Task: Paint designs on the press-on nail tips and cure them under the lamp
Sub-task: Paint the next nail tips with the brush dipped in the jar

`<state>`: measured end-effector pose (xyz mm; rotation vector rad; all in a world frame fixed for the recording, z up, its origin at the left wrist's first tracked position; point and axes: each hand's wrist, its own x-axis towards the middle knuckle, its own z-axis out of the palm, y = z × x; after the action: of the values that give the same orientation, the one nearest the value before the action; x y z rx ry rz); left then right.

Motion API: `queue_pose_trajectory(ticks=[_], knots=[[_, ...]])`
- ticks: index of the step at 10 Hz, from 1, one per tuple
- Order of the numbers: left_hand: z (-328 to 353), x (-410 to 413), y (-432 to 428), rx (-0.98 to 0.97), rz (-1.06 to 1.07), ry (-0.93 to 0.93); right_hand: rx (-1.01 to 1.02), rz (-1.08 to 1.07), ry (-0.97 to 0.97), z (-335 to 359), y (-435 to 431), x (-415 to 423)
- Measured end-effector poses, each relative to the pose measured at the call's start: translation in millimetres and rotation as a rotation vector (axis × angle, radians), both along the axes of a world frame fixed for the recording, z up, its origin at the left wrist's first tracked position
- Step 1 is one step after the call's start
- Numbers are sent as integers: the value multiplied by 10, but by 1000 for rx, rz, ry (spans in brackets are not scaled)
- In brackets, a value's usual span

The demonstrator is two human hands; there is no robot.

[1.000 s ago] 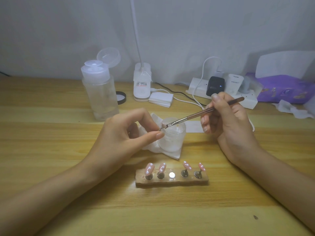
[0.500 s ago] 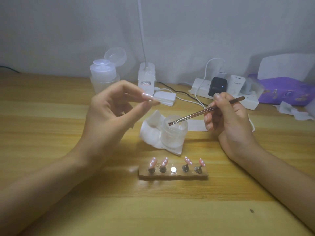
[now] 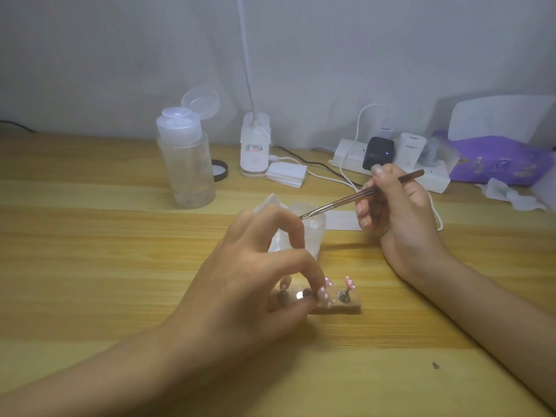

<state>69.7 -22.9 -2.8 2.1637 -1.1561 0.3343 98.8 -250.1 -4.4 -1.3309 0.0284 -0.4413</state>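
1. Nearest: left forearm slanting in from the near-left corner, low over the tabletop (image 3: 90,266), with the left hand (image 3: 255,284) arched above the wooden holder (image 3: 350,308).
2. Thumb and forefinger drawn together, pinching a pink nail tip (image 3: 323,294) with white dots right over the middle of the holder (whether it touches the holder is lost in the blur). Middle finger curved high, remaining fingers hidden behind the hand.
3. On the holder: a second tip (image 3: 349,280), also dotted, upright on its stand at the right end, clear of the fingers. A third tip (image 3: 284,284), blurred, at the left end, partly behind the hand.
4. Right forearm angling in from the near-right edge. Right hand (image 3: 397,212) beyond the holder, fingers curled round a slim brush (image 3: 361,195), gripped pen-fashion. Bristle end pointing left and down, over the frosted jar (image 3: 316,236) and close to the left middle finger.
5. Jar standing on a crumpled white wipe (image 3: 272,203), between the two hands.
6. Farthest, along the wall:
   - clear bottle (image 3: 186,170) with its flip cap open
   - black-rimmed lid (image 3: 221,171) just beside it
   - lamp base (image 3: 255,145), its white neck rising out of view
   - stack of white pads (image 3: 285,175)
   - power strip (image 3: 433,180) with plugs in it
   - purple packet (image 3: 496,161)
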Motion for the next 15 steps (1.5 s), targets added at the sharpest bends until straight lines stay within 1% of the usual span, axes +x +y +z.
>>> queue_pose_trajectory(ticks=[2,3,4,5,7,8,9,11,12,13,14,15], knots=[[-64,35,24,32,45,139,21,-1,7,5,-9,7],[-88,53,17,8,70,242,33,-3,13,7,-6,11],[-91,57,9,2,88,286,33,-1,17,5,-5,4],[-73,47,5,44,96,242,37,-1,14,5,-7,1],[-7,26,-53,172,99,77,37,-5,15,5,-1,5],[52,-9,-127,222,141,-32,33,-6,15,8,-3,2],[75,-28,-185,226,171,-139,27,-9,18,10,-3,-2],[111,-68,-191,233,175,-247,33,-7,14,4,-11,-2],[92,-80,-208,223,179,-388,37,-10,17,1,-13,1],[98,-94,-206,164,139,-452,41,-13,17,3,-13,6],[224,-78,-159,54,81,-405,50,-13,16,3,-17,11],[374,74,-63,-83,72,-279,50,-18,17,-3,-18,9]])
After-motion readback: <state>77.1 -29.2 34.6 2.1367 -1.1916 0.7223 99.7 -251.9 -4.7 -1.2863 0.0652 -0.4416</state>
